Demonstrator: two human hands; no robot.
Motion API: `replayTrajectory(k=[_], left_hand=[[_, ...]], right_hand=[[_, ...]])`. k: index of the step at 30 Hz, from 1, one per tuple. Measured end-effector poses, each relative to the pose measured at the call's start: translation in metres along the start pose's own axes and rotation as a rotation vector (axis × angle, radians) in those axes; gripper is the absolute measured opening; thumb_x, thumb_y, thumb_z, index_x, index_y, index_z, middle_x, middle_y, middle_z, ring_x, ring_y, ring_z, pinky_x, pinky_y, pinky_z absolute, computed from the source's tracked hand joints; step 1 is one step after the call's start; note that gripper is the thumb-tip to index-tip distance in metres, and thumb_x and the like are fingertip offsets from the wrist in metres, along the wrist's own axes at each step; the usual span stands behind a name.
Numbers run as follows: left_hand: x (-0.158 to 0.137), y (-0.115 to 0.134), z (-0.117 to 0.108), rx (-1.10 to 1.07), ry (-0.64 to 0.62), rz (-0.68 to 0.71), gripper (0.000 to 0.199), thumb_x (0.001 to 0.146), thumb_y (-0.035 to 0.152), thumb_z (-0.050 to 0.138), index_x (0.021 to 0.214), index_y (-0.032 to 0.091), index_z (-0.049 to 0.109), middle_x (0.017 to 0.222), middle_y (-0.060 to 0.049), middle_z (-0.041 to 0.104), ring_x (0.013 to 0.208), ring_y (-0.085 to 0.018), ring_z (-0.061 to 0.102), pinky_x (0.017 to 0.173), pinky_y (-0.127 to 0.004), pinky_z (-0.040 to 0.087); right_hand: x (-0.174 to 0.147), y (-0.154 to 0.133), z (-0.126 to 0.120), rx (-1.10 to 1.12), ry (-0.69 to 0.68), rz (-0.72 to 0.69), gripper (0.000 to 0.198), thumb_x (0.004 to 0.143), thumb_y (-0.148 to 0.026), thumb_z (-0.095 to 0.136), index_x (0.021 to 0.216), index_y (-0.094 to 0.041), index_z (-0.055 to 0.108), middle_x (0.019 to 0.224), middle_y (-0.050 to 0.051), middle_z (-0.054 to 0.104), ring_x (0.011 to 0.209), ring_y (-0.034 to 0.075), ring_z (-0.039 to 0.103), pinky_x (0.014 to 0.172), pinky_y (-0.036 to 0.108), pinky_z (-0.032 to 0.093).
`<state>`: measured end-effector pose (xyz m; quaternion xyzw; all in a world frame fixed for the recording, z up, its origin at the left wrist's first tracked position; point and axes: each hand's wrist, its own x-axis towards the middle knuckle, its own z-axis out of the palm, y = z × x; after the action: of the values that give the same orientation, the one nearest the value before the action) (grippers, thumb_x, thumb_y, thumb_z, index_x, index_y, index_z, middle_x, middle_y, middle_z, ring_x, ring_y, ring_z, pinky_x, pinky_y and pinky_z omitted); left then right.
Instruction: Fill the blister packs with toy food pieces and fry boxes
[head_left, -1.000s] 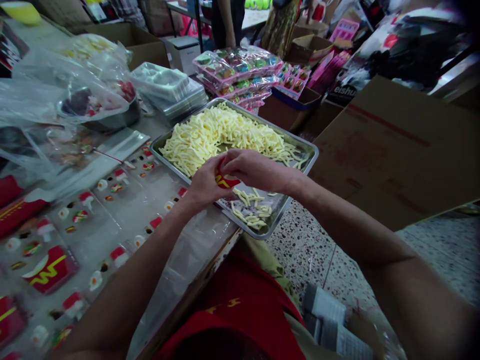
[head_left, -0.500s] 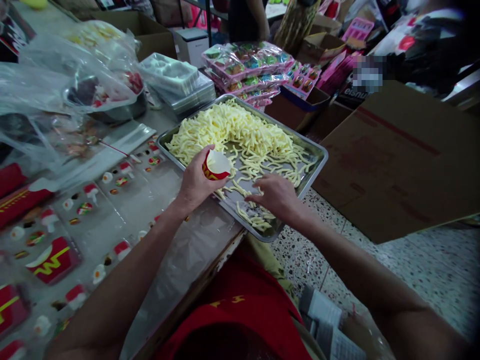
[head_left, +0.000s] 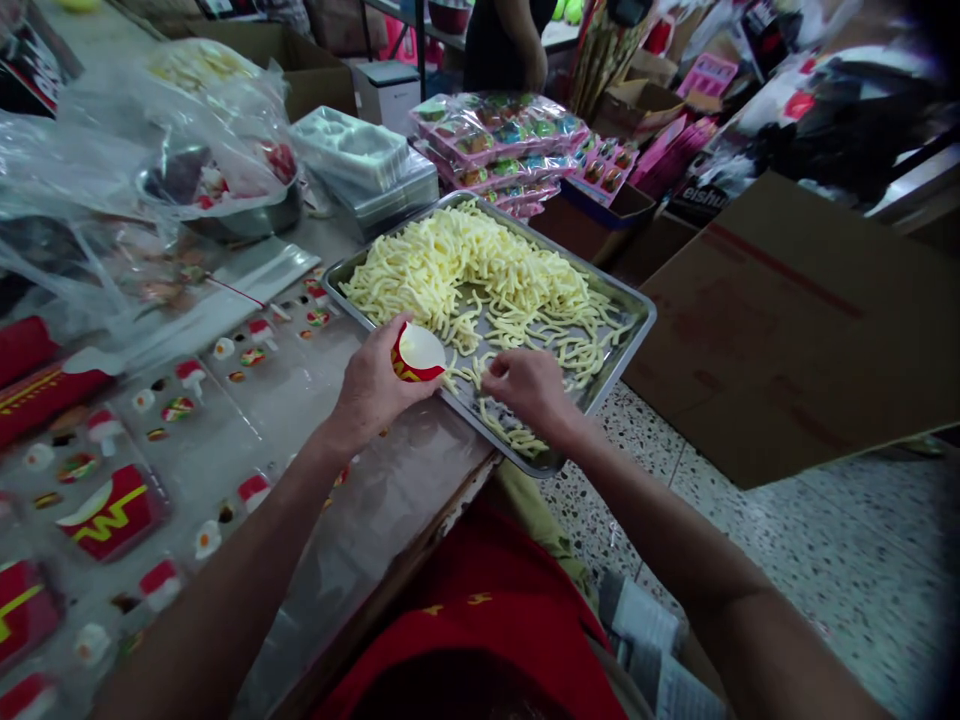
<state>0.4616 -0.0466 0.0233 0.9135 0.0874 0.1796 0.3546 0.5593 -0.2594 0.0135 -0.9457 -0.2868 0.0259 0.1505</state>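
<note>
My left hand (head_left: 375,385) is wrapped round a small red fries carton (head_left: 418,352) with yellow marks and a white inside, its mouth tilted toward the tray. Over the near part of the metal tray (head_left: 637,325), my right hand (head_left: 529,388) is closed, thumb and fingers drawn together. Whatever may be between those fingertips is hidden. Pale yellow, fry-shaped strips (head_left: 457,255) are heaped at the tray's far side, with loose ones scattered around my right hand.
Clear packs with small toy food pieces and red cartons (head_left: 112,510) cover the table on the left. Behind them stand a metal bowl (head_left: 262,215) and clear plastic trays (head_left: 352,150). Large cardboard (head_left: 795,330) leans at right. A person (head_left: 510,45) stands at the back.
My left hand has drawn the carton slightly left and down, off the tray's edge. My right hand's fingers have closed together and moved a little left.
</note>
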Motion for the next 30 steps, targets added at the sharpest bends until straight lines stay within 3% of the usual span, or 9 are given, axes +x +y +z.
replayTrajectory(k=[3,6,9,12,15,18,24,27,30], left_hand=[[0.0,0.0,-0.003,0.037,-0.04,0.014,0.082,0.067,0.034,0.084,0.141,0.019,0.053,0.136,-0.012,0.064,0.122,-0.03,0.062,0.108,-0.043,0.048],[-0.002,0.001,-0.008,0.077,-0.082,0.018,0.085,0.065,0.036,0.086,0.142,0.018,0.053,0.134,-0.012,0.065,0.12,-0.032,0.063,0.106,-0.044,0.049],[-0.001,0.008,-0.009,0.141,-0.148,0.014,0.089,0.064,0.036,0.086,0.144,0.017,0.051,0.135,-0.014,0.063,0.119,-0.033,0.063,0.104,-0.044,0.05],[0.007,0.017,-0.008,0.212,-0.24,0.06,0.091,0.066,0.036,0.086,0.146,0.017,0.049,0.136,-0.015,0.062,0.119,-0.034,0.062,0.102,-0.043,0.05],[0.019,0.027,0.0,0.256,-0.289,0.086,0.091,0.066,0.036,0.086,0.146,0.016,0.05,0.134,-0.017,0.062,0.118,-0.037,0.062,0.099,-0.045,0.052],[0.033,0.037,0.017,0.225,-0.304,0.093,0.091,0.062,0.032,0.088,0.144,0.014,0.052,0.132,-0.018,0.063,0.115,-0.037,0.063,0.098,-0.047,0.052],[0.058,0.05,0.056,-0.018,-0.158,0.071,0.078,0.062,0.022,0.086,0.134,0.015,0.058,0.129,-0.014,0.066,0.117,-0.032,0.063,0.104,-0.046,0.049],[0.066,0.049,0.067,-0.116,-0.03,0.083,0.078,0.064,0.02,0.084,0.136,0.019,0.056,0.133,-0.012,0.064,0.122,-0.031,0.061,0.107,-0.046,0.048],[0.069,0.051,0.074,-0.133,0.057,0.147,0.078,0.061,0.015,0.083,0.134,0.019,0.057,0.132,-0.01,0.064,0.124,-0.031,0.06,0.11,-0.045,0.047]], right_hand=[[0.006,-0.016,0.011,-0.155,-0.074,-0.15,0.021,0.087,-0.024,0.057,0.089,-0.017,0.076,0.09,0.012,0.076,0.082,0.024,0.068,0.065,0.03,0.039],[0.01,-0.011,0.019,-0.154,-0.097,-0.153,0.017,0.083,-0.017,0.058,0.086,-0.017,0.075,0.09,0.012,0.076,0.084,0.023,0.069,0.066,0.029,0.04],[0.013,0.009,0.018,0.056,-0.047,-0.019,0.01,0.074,-0.017,0.064,0.078,-0.018,0.074,0.077,0.006,0.074,0.074,0.02,0.067,0.063,0.027,0.041],[0.019,0.028,0.005,0.457,-0.055,0.105,0.007,0.071,-0.022,0.069,0.074,-0.016,0.072,0.062,0.001,0.068,0.058,0.015,0.061,0.055,0.025,0.04],[0.025,0.031,-0.015,0.675,-0.043,0.086,0.011,0.069,-0.026,0.073,0.07,-0.015,0.071,0.06,0.0,0.065,0.052,0.011,0.053,0.051,0.024,0.037],[0.033,0.02,-0.034,0.654,-0.026,0.03,0.009,0.068,-0.023,0.074,0.07,-0.015,0.072,0.063,0.0,0.065,0.056,0.01,0.051,0.053,0.025,0.037],[0.052,0.005,-0.063,0.229,-0.051,-0.195,0.015,0.078,-0.015,0.064,0.081,-0.016,0.079,0.074,0.003,0.071,0.072,0.014,0.061,0.069,0.028,0.041],[0.059,0.008,-0.069,0.295,-0.062,-0.266,0.021,0.082,-0.017,0.059,0.088,-0.018,0.079,0.08,0.002,0.073,0.078,0.015,0.064,0.073,0.028,0.043],[0.064,0.005,-0.062,0.377,0.055,-0.226,0.021,0.078,-0.015,0.06,0.092,-0.018,0.076,0.079,0.0,0.071,0.079,0.016,0.063,0.073,0.027,0.045]])
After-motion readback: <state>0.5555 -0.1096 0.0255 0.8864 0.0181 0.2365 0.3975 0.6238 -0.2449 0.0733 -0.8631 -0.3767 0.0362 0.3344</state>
